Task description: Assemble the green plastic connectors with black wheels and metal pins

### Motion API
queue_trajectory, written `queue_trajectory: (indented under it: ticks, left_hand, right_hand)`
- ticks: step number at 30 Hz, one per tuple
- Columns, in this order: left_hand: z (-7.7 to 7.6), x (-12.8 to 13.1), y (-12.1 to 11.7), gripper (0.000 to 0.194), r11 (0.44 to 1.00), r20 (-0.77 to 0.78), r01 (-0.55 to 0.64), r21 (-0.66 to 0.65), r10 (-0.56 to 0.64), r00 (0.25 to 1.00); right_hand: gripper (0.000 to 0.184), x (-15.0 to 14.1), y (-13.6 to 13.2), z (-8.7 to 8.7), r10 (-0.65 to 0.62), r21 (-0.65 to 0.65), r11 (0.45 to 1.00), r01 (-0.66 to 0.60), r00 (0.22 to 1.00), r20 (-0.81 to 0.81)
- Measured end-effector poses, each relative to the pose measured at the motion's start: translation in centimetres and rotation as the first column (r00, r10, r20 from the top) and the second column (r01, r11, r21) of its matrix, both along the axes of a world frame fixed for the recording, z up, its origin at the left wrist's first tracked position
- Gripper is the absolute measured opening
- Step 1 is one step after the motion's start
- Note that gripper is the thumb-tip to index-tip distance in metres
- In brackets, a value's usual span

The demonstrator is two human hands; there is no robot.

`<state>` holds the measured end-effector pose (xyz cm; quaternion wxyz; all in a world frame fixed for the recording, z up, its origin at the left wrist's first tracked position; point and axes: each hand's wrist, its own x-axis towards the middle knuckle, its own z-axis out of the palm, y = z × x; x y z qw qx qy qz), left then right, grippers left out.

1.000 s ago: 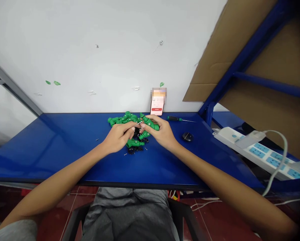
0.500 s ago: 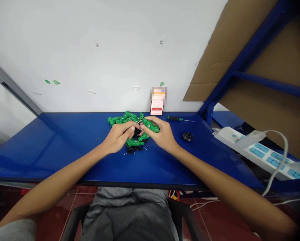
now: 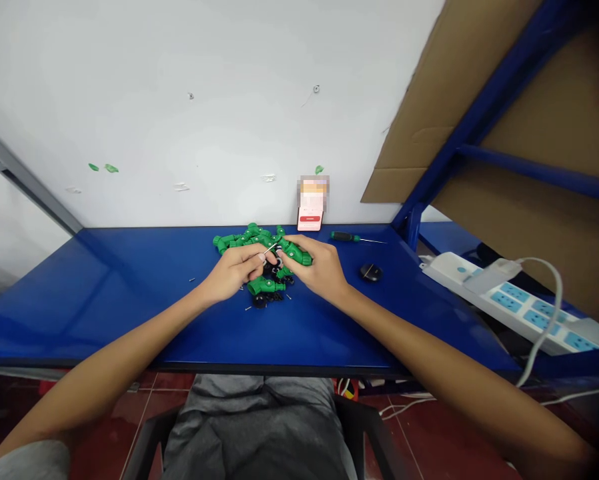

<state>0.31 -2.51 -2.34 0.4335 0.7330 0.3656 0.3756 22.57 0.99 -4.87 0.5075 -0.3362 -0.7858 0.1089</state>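
My right hand (image 3: 320,267) is closed round a green plastic pipe fitting (image 3: 294,252), fingers over its far side and thumb in front. Pinched in my left hand (image 3: 234,272) is a thin metal rod (image 3: 270,248), its tip pointing up toward the fitting's left end. Whether the tip touches the fitting cannot be made out. Behind and beneath both hands lies a heap of similar green fittings (image 3: 252,233). Nearer to me are another green fitting (image 3: 264,285), a round black part (image 3: 259,301) and several small screws (image 3: 248,308).
A green-and-black screwdriver (image 3: 344,237) and a small black case-like object (image 3: 371,272) lie right of my hands on the blue table (image 3: 204,340). A lit phone (image 3: 310,217) leans on the wall. Farther right sits a white power strip (image 3: 509,300) with a cable.
The view has shifted slightly. My left hand still pinches the rod, its fingers curled a little more, and the fitting in my right hand has tilted slightly.
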Motion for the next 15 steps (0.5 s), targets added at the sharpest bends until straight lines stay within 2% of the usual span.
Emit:
queue_trajectory:
  ticks: [4,6,7,8,10,13,15]
  left_hand:
    - [-0.5,-0.1,0.5,0.039,0.994,0.107,0.008,-0.106,0.004,0.994]
    - [-0.6,-0.5,1.1,0.037,0.996,0.049,-0.074,-0.040,0.076,0.996]
    - [-0.7,-0.9,1.4,0.035,0.990,-0.048,-0.127,0.054,0.130,0.990]
    - [-0.8,-1.3,1.8,0.030,0.969,-0.187,-0.177,0.175,0.209,0.960]
    - [-1.0,-2.1,2.6,0.021,0.888,-0.416,-0.236,0.394,0.401,0.816]
    - [-1.3,-2.8,3.4,0.031,0.824,-0.578,-0.159,0.544,0.505,0.641]
    - [-1.5,-2.7,3.4,0.034,0.791,-0.610,-0.106,0.603,0.542,0.578]
  right_hand:
    - [0.021,-0.2,0.1,0.0,-0.015,-0.075,0.997,0.014,1.000,-0.023]
    - [0.022,-0.2,0.4,0.1,-0.023,-0.167,0.986,0.009,0.996,-0.085]
    - [0.024,-0.1,0.7,0.2,-0.026,-0.223,0.975,-0.004,0.991,-0.133]
    - [0.026,0.1,1.1,0.3,-0.026,-0.277,0.960,-0.027,0.982,-0.187]
    - [0.032,0.7,1.8,0.6,-0.031,-0.370,0.926,-0.078,0.960,-0.280]
    - [0.033,1.9,2.9,1.4,-0.078,-0.405,0.913,-0.053,0.951,-0.299]
    - [0.031,2.9,3.4,2.2,-0.121,-0.385,0.923,-0.002,0.948,-0.294]
